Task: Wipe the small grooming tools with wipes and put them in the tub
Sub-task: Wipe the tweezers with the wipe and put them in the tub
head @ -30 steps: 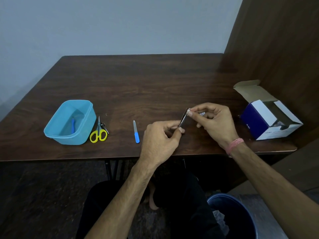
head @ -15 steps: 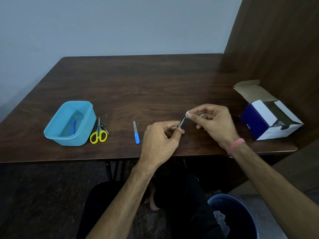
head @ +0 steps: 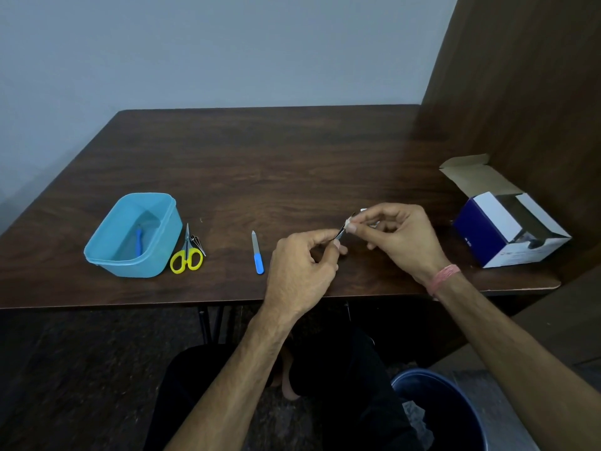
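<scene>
Metal, thin and dark: small tool (head: 340, 235) pinched at its near end by left hand (head: 300, 275), fingers curled round it. Far end wrapped in white wipe (head: 350, 223), pinched between thumb and forefinger of right hand (head: 401, 240). Best done by drawing the wipe along the whole length, turning the tool between strokes, left pinch kept firm. Well off to the left of left hand: blue tub (head: 130, 236) with one blue-handled tool inside, yellow scissors (head: 186, 255) and clippers just beside it, blue nail file (head: 257, 253) nearer the hand. Right of right hand: open wipe box (head: 507, 226). Underneath: dark wood-grain table (head: 276, 164), pale wall behind, brown panel at right, blue bin (head: 445, 408) on floor.
</scene>
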